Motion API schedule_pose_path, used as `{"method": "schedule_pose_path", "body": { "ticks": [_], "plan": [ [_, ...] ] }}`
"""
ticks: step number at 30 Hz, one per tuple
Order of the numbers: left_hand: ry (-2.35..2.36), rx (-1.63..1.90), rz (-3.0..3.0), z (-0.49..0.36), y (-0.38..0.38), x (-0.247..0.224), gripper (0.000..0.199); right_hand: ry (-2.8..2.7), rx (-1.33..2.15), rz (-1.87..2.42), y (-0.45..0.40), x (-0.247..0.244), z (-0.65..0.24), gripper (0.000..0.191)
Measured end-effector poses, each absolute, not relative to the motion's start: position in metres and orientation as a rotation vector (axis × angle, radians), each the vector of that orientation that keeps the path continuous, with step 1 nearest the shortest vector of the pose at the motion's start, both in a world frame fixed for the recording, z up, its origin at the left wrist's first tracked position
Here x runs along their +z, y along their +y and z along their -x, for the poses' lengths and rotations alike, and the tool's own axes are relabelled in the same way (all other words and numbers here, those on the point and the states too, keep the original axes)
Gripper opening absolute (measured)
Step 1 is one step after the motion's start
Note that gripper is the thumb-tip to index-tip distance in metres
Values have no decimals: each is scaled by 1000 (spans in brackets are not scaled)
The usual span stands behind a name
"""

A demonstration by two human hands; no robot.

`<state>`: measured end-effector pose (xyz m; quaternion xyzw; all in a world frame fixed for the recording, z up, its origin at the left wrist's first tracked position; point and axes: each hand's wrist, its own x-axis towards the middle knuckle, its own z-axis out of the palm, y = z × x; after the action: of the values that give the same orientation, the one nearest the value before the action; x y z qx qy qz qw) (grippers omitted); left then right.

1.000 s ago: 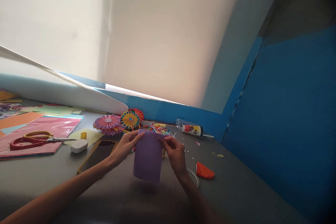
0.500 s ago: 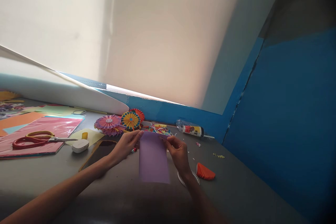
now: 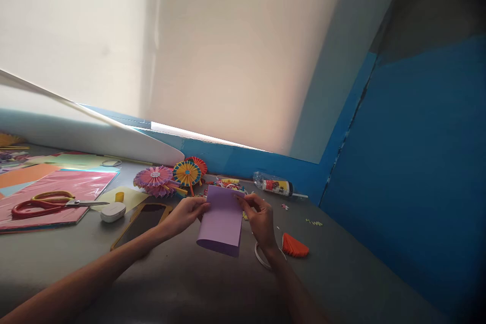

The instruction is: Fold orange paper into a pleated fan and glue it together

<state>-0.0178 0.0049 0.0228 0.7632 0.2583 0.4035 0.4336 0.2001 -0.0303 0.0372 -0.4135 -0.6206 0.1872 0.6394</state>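
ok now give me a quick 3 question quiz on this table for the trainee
1. True or false: the red-handled metal scissors lie on the glossy pink paper sheet.
2. Which is nearer the orange pleated paper fan: the left hand or the right hand?
3. Fill the gap: the rectangular paper sheet held by both hands is ____.

Key: 1 true; 2 the right hand; 3 purple
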Motion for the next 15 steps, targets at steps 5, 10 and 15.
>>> {"method": "schedule_pose_path", "body": {
  "ticks": [5,10,15],
  "plan": [
    [670,976,-1939,17,14,12,49,-1390,443,915,-29,37,-201,29],
    [717,1005,-1976,16,13,9,48,-1355,459,899,-28,36,-201,28],
    [734,968,-2011,15,8,8,50,-1309,484,881,-25,34,-204,29]
  ]
}}
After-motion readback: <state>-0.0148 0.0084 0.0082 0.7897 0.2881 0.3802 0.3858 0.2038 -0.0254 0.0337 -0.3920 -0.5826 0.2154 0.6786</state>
